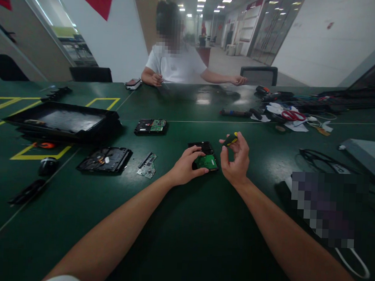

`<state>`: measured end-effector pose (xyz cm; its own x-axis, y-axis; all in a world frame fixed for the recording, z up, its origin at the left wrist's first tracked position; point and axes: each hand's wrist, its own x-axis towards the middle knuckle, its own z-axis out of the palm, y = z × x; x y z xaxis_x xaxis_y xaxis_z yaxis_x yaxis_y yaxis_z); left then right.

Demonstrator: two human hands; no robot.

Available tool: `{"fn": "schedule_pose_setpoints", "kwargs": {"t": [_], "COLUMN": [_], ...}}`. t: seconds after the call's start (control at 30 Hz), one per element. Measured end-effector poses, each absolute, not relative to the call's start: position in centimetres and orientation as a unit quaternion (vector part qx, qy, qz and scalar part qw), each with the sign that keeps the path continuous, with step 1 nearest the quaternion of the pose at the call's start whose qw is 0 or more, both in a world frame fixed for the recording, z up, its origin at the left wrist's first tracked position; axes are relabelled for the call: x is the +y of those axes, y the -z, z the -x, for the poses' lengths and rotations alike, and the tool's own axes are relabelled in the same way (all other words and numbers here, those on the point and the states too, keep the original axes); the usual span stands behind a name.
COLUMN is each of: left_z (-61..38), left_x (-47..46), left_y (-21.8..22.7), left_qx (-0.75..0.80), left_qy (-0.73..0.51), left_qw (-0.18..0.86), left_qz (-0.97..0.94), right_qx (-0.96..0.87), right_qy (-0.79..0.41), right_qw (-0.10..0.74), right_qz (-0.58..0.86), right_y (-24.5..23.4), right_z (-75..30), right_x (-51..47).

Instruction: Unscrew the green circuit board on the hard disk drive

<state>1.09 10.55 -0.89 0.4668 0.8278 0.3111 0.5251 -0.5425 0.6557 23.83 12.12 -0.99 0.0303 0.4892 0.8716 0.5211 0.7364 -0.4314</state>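
On the dark green table lies a hard drive with its green circuit board facing up. My left hand rests on it, fingers and thumb along its sides. Just to the right, my right hand is raised and grips a screwdriver with a black and yellow handle; its shaft cannot be made out. Left of my left hand sits a loose circuit board, and beyond it a second hard drive. An opened black drive casing lies further left.
Black trays are stacked at the left, near a dark round object. Across the table sits a person. At right are cables, a grey metal box, and a pile with red-handled scissors.
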Motion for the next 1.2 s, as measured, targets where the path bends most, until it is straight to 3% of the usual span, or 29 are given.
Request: {"fn": "schedule_pose_setpoints", "kwargs": {"t": [0.3, 0.53, 1.2], "left_z": [-1.1, -1.09, -1.02], "left_x": [10.61, 10.66, 10.78], "left_y": [1.08, 1.12, 1.36], "left_qx": [0.404, 0.409, 0.406], "left_qy": [-0.316, -0.315, -0.315], "left_qw": [0.24, 0.242, 0.239], "left_qz": [-0.824, -0.822, -0.824], "right_qx": [-0.67, -0.686, -0.663], "right_qy": [0.064, 0.011, 0.059], "right_qw": [0.626, 0.625, 0.631], "right_qz": [0.394, 0.372, 0.398], "right_y": [0.93, 1.06, 1.4], "right_z": [-23.86, -23.92, -24.25], "right_x": [12.14, 12.22, 12.6]}}
